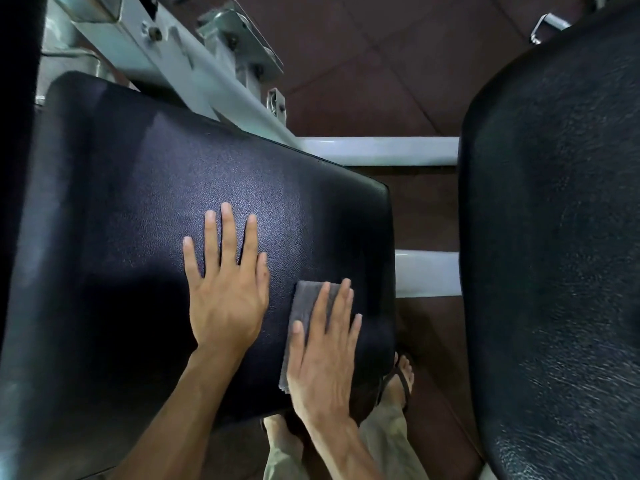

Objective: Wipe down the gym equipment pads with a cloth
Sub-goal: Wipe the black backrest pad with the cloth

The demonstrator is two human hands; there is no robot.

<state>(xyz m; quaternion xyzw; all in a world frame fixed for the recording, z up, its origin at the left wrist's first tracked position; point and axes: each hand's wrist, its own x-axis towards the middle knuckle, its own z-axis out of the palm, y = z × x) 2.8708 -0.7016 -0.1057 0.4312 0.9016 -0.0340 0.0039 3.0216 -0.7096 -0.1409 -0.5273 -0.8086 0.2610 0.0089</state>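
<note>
A large black padded bench pad (145, 209) fills the left and middle of the view. My left hand (225, 289) lies flat on it with fingers spread and straight. Beside it to the right, my right hand (322, 351) presses a folded grey cloth (304, 299) flat against the pad near its right end. The cloth shows above and left of the fingers; the rest is hidden under the palm. A second black pad (554, 237) stands at the right.
A grey metal frame (180, 53) with bolts runs behind the left pad. White crossbars (377, 150) bridge the gap between the two pads. Below are a brown tiled floor (363, 64) and my feet in sandals (398, 382).
</note>
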